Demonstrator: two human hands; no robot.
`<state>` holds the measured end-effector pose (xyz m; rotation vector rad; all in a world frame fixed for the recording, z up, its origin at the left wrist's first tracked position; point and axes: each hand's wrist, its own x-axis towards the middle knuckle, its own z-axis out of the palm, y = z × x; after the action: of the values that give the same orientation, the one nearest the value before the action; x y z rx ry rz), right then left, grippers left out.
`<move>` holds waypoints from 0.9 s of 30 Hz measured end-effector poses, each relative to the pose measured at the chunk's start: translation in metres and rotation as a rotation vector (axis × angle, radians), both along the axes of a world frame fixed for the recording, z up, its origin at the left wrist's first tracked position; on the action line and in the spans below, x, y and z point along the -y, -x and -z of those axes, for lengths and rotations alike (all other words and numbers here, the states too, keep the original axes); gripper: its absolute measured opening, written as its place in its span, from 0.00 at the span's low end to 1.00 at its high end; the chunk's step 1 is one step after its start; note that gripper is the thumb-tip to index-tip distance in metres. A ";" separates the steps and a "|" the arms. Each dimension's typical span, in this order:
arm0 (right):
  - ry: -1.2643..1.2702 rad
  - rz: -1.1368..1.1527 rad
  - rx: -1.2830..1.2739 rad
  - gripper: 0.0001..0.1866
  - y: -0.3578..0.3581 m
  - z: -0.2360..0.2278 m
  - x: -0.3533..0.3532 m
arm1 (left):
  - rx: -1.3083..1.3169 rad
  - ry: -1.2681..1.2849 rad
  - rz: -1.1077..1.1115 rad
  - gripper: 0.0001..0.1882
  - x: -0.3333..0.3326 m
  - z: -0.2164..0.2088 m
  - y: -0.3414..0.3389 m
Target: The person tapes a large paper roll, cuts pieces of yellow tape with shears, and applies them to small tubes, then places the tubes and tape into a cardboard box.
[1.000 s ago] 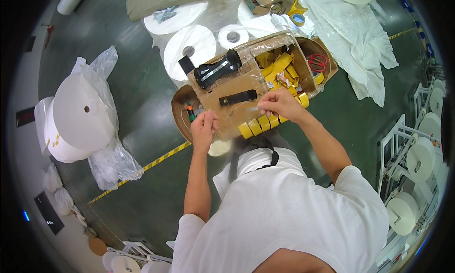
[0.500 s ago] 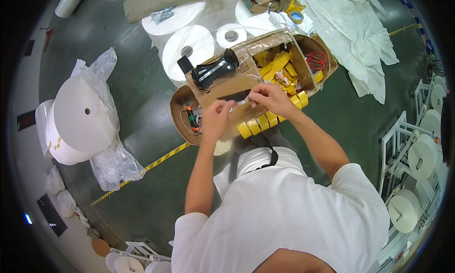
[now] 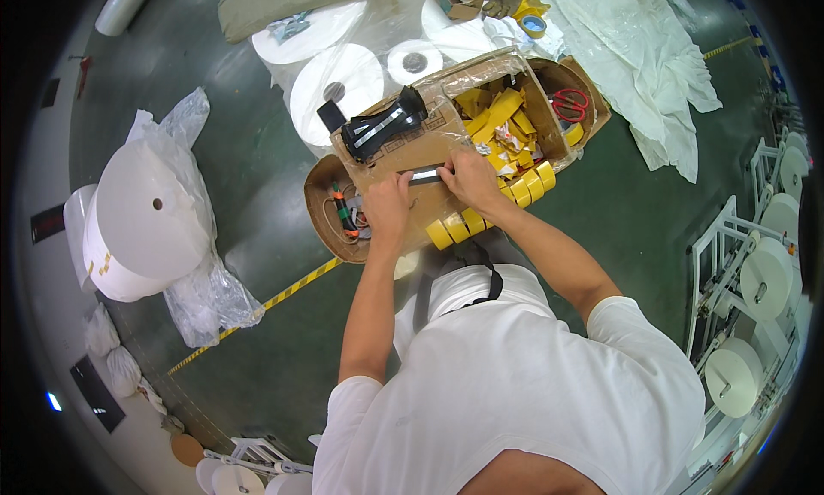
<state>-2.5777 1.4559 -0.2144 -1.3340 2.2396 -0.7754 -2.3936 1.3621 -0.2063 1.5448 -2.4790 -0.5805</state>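
Strip (image 3: 425, 176), black with a pale band, lies mid-frame atop a cardboard box (image 3: 378, 166), seen on my remote screen. Left hand (image 3: 389, 207) and right hand (image 3: 472, 182), both curled, pinch its opposite ends. Dark printing (image 3: 438, 122) beside a black bundle (image 3: 384, 127), upper centre, is too small for me to read.

This place looks like a factory. A giant white roll (image 3: 129, 203) sits on a shiny green floor (image 3: 266, 396), and a yellow and black stripe (image 3: 300, 283) runs across it. Along the floor's right edge, white metal frames (image 3: 712, 227) hold more rolls (image 3: 735, 377). Yellow scraps (image 3: 500, 121) fill the far right corner of a cardboard work stand (image 3: 436, 207), with red scissors (image 3: 570, 105) at its right edge.
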 end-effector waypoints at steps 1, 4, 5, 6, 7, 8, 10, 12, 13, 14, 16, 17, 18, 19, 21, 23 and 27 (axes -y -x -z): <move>0.012 -0.002 -0.009 0.12 -0.001 0.002 0.000 | -0.002 0.001 0.003 0.22 0.000 0.001 0.000; 0.038 0.000 -0.066 0.12 -0.004 0.006 0.001 | 0.017 0.011 0.002 0.22 0.001 0.003 0.002; 0.034 0.000 -0.078 0.12 -0.005 0.007 0.001 | 0.028 0.016 0.000 0.22 0.001 0.004 0.003; 0.030 -0.003 -0.091 0.11 -0.007 0.004 0.002 | 0.030 0.012 -0.006 0.22 0.001 0.006 0.002; 0.027 -0.006 -0.103 0.10 -0.010 0.002 0.003 | 0.033 0.008 -0.012 0.21 0.000 0.009 0.000; 0.053 -0.026 -0.119 0.09 -0.012 -0.001 0.003 | 0.035 0.005 -0.019 0.22 0.000 0.011 -0.001; 0.109 -0.067 -0.153 0.08 -0.015 -0.009 0.006 | -0.001 0.017 -0.060 0.20 0.000 -0.002 0.001; 0.172 -0.235 -0.226 0.07 -0.015 -0.003 0.002 | -0.039 0.000 -0.073 0.22 -0.002 -0.011 0.003; 0.211 -0.325 -0.260 0.08 -0.015 -0.002 0.003 | -0.058 -0.019 -0.071 0.23 -0.002 -0.012 0.002; 0.223 -0.321 -0.266 0.08 -0.013 -0.001 0.001 | -0.077 -0.038 -0.071 0.25 -0.001 -0.013 -0.001; 0.245 -0.325 -0.276 0.09 -0.013 -0.007 -0.002 | -0.214 -0.025 -0.048 0.22 -0.005 -0.014 -0.015; 0.217 -0.364 -0.279 0.10 -0.012 -0.012 -0.003 | -0.247 -0.031 -0.061 0.21 -0.010 -0.015 -0.025; 0.235 -0.376 -0.278 0.09 -0.014 -0.023 -0.002 | -0.283 -0.037 -0.079 0.21 -0.017 -0.015 -0.037; 0.256 -0.391 -0.281 0.09 -0.015 -0.037 0.001 | -0.306 -0.007 -0.102 0.20 -0.026 -0.012 -0.049; 0.315 -0.437 -0.247 0.15 -0.025 -0.067 0.016 | -0.359 -0.149 -0.169 0.21 -0.048 -0.018 -0.074; 0.374 -0.658 -0.122 0.13 -0.049 -0.078 0.047 | -0.452 -0.197 -0.191 0.21 -0.070 -0.021 -0.091; 0.249 -1.257 -0.149 0.11 -0.130 -0.046 0.138 | -0.582 -0.174 -0.135 0.21 -0.100 -0.008 -0.101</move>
<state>-2.4481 1.3183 -0.1682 -2.4863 0.9532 -0.4431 -2.2928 1.4625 -0.1982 1.3346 -1.9150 -1.0667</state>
